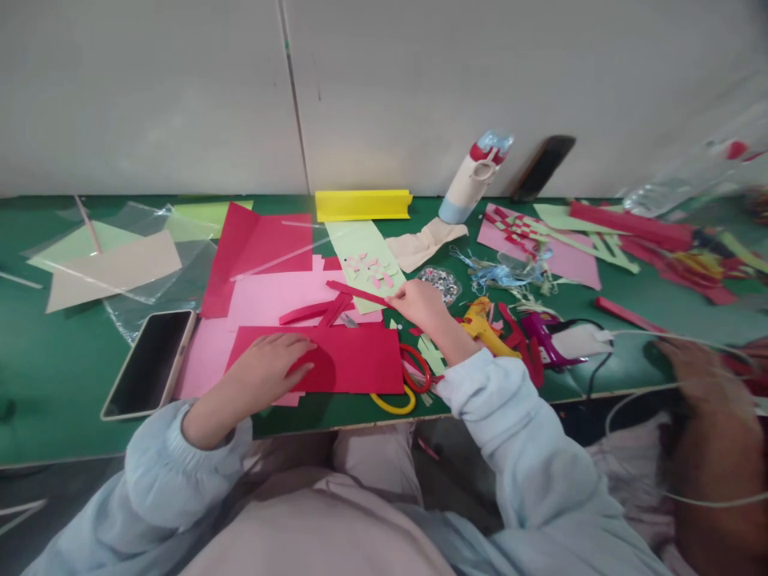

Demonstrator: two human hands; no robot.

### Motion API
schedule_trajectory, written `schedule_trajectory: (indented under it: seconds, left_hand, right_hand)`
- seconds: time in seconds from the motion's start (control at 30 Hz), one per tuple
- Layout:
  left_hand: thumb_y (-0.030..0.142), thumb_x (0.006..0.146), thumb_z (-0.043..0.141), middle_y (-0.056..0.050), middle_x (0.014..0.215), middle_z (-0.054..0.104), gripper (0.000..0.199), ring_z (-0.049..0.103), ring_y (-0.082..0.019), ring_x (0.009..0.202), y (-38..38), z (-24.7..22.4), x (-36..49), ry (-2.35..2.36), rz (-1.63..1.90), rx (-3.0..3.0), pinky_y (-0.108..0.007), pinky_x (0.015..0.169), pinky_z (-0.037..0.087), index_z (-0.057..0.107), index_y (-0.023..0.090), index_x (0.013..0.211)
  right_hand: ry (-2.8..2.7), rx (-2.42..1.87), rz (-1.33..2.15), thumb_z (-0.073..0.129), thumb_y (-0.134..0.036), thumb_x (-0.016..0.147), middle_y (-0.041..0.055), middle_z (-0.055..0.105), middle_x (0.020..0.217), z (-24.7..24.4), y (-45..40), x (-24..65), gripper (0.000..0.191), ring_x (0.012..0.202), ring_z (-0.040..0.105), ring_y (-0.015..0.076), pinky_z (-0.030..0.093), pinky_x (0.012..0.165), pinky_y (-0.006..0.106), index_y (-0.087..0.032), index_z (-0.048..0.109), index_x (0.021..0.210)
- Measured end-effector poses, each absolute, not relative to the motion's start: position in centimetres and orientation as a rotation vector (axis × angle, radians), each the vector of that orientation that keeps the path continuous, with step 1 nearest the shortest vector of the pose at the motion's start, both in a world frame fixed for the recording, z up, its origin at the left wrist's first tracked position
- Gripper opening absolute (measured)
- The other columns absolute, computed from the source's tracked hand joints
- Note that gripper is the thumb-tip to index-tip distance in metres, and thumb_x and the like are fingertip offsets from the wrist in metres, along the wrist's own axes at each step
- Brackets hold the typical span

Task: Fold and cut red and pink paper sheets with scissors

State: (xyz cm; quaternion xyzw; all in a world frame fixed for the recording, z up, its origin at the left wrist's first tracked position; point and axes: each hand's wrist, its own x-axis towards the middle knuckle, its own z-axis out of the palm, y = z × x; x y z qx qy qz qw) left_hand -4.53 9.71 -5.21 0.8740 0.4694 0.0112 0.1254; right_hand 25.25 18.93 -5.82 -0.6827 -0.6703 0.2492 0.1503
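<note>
My left hand (pixel 264 370) lies with fingers stretched out on a red paper sheet (pixel 354 364) near the table's front edge. Between the fingertips of my right hand (pixel 423 308) is one end of a narrow red paper strip (pixel 363 294), held just above the other papers. More red strips (pixel 309 311) lie loose under its far end. Scissors with a red and yellow handle (pixel 398 405) are partly covered by the red sheet. Beneath everything is pink paper (pixel 264 300). Small pink and green cutouts (pixel 377 272) rest on a light green paper (pixel 363 240) beyond my hands.
Left are a phone (pixel 150 364) and clear plastic sleeves (pixel 129 276). A bottle (pixel 474 184) and a folded yellow paper (pixel 363 206) stand by the wall. Beads (pixel 441 282), a yellow glue gun (pixel 480 324) and a white cable (pixel 666 336) lie right, near another person's hand (pixel 696 364).
</note>
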Motion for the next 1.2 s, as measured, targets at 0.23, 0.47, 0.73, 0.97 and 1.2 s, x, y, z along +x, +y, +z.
schedule_trajectory:
  seconds: [0.23,0.47,0.73,0.97,1.2]
  left_hand:
    - [0.027,0.094,0.038,-0.019,0.123,0.065,0.041,0.059,-0.033,0.115,13.3,-4.0,-4.6,1.708,0.16,2.563,-0.048,0.099,0.047,0.06,0.012,0.125]
    - [0.023,0.091,0.041,-0.018,0.119,0.068,0.041,0.065,-0.032,0.109,15.0,-5.2,-4.3,1.785,0.084,2.5,-0.043,0.092,0.05,0.059,0.011,0.126]
    - [0.026,0.09,0.048,-0.02,0.107,0.069,0.035,0.065,-0.035,0.102,15.7,-4.6,-4.7,1.977,0.079,2.446,-0.044,0.084,0.05,0.062,0.012,0.118]
    - [0.03,0.088,0.054,-0.024,0.105,0.066,0.028,0.06,-0.042,0.107,15.6,-4.1,-1.3,1.775,0.465,2.234,-0.053,0.095,0.043,0.068,0.009,0.102]
    - [0.048,0.084,0.061,-0.014,0.084,0.072,0.034,0.067,-0.031,0.084,16.1,-4.9,1.9,1.54,0.678,1.915,-0.039,0.076,0.049,0.072,0.016,0.081]
  right_hand:
    - [-2.251,-1.868,0.365,0.072,-0.029,0.085,0.0183,0.069,0.115,-5.4,18.6,23.0,0.031,0.113,0.062,0.0296,0.042,0.099,0.035,-0.011,0.068,0.11]
    - [-2.313,-1.905,0.415,0.066,-0.02,0.087,0.0129,0.074,0.102,-6.4,19.1,22.5,0.024,0.1,0.067,0.0247,0.047,0.083,0.03,-0.013,0.066,0.111]
    - [-2.307,-1.899,0.553,0.062,-0.015,0.084,0.0073,0.076,0.09,-6.1,19.5,22.6,0.012,0.087,0.069,0.0194,0.046,0.074,0.025,-0.018,0.073,0.089]
    - [-2.225,-1.821,0.579,0.063,-0.02,0.085,0.0072,0.075,0.09,-6.4,19.2,22.7,0.01,0.083,0.067,0.0186,0.044,0.07,0.024,-0.018,0.072,0.087]
    - [-2.171,-1.596,0.509,0.064,-0.018,0.086,0.0059,0.072,0.097,-4.5,17.9,22.4,0.009,0.094,0.063,0.0174,0.043,0.085,0.025,-0.017,0.069,0.094]
